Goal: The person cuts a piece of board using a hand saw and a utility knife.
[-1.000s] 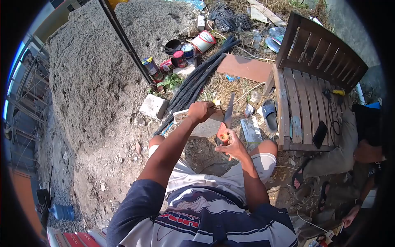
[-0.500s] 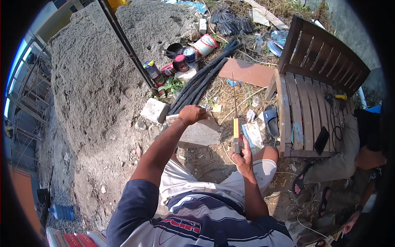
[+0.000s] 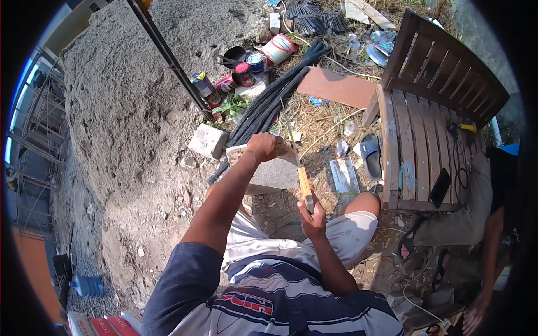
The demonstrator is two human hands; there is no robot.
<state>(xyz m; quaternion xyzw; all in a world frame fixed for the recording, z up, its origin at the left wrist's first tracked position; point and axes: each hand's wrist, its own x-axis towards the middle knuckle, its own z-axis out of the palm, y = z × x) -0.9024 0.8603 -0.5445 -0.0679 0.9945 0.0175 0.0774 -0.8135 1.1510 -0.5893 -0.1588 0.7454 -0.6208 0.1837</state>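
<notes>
My right hand (image 3: 313,219) is closed around the yellow-and-grey handle of a hand saw (image 3: 304,182). Its long thin blade points away from me, close beside the right end of a pale block (image 3: 273,172). My left hand (image 3: 265,147) presses down at the block's far top edge, fingers curled. What lies under those fingers is hidden, so I cannot tell what they grip. The block stands on the ground between my knees.
A wooden bench (image 3: 412,151) stands at the right, with a phone (image 3: 440,187) on it and a seated person's leg (image 3: 448,229) beside it. Ahead lie dark bundled strips (image 3: 269,95), paint cans (image 3: 279,49), a brown board (image 3: 336,87) and a sandal (image 3: 370,155). A sand heap (image 3: 123,112) rises left.
My right hand has brought the saw left, its blade now tilted beside the block and my left hand. The left hand stays at the block. The seated person's hand at lower right has shifted.
</notes>
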